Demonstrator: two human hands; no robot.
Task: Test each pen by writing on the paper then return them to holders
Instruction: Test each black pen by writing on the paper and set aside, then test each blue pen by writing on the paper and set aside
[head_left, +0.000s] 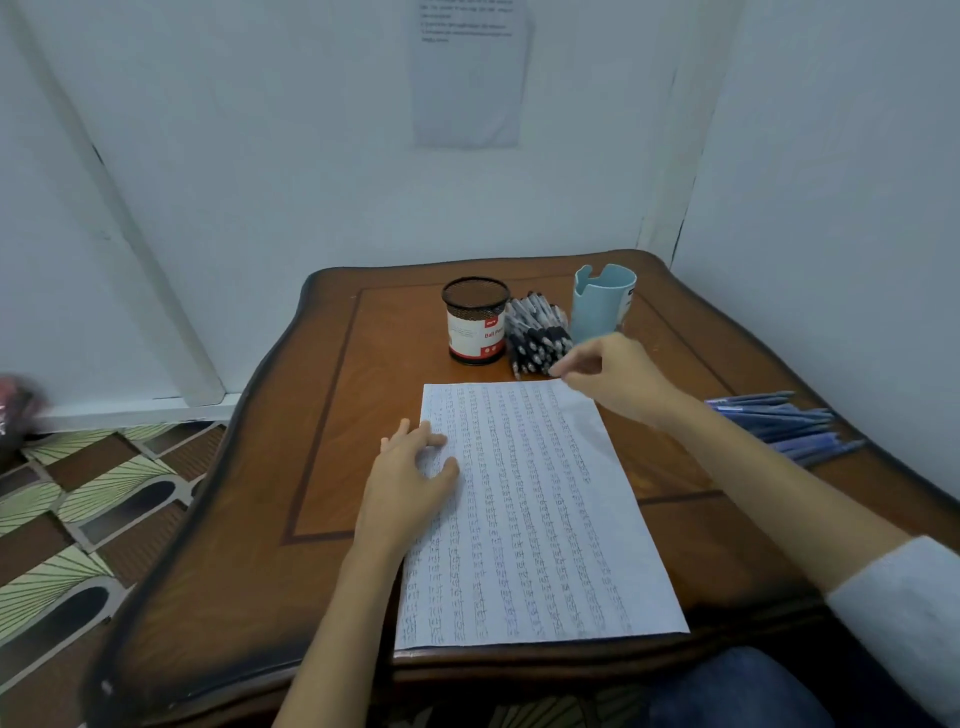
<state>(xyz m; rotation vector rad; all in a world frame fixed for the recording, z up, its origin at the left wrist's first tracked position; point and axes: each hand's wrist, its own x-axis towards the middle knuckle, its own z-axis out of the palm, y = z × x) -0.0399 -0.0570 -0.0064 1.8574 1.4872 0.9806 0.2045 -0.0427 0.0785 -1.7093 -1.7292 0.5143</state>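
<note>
A white sheet of paper covered in rows of pen marks lies on the wooden table. My left hand rests flat on the paper's left edge. My right hand hovers at the near end of a pile of black pens, fingertips touching the pile; whether it pinches a pen is unclear. A black mesh holder with a red and white label stands left of the pile. A light blue holder stands right of it. Both holders look empty.
A second pile of blue pens lies at the table's right edge. White walls close in behind and to the right. A patterned floor lies to the left. My blue-clad knee is under the near edge.
</note>
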